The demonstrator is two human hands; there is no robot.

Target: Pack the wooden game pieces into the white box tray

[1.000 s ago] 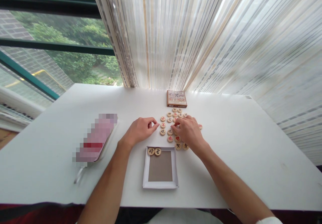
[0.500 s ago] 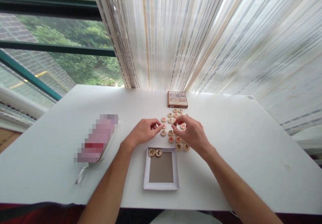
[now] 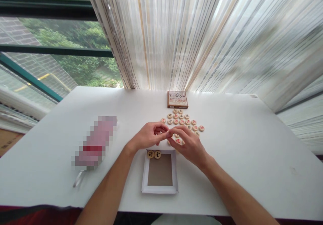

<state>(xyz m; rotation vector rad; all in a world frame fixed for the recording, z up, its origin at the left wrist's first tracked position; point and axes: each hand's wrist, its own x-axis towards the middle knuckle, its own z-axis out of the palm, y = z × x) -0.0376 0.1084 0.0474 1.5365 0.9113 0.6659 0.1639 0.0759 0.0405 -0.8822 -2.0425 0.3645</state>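
Note:
Several round wooden chess pieces (image 3: 183, 120) with red or black characters lie on the white table (image 3: 239, 157). Just nearer me stands a shallow white tray (image 3: 159, 190) with a brown floor; two black-marked pieces (image 3: 154, 154) sit in its far left corner. My left hand (image 3: 148, 137) and my right hand (image 3: 188, 146) meet fingertip to fingertip above the tray's far edge. The right hand's curled fingers hold a red-marked piece (image 3: 178, 140). The left hand's fingers are pinched together at the meeting point; what they grip is too small to make out.
A small square printed box (image 3: 177, 99) lies at the back of the table before the striped curtain (image 3: 202, 36). A blurred pink object (image 3: 94, 143) lies on the left, with a thin loop trailing from it. A window shows at the far left.
Both hands have drawn back from the spread of pieces towards me and come together over the tray's far edge. The right hand lifted a red-marked piece off the table.

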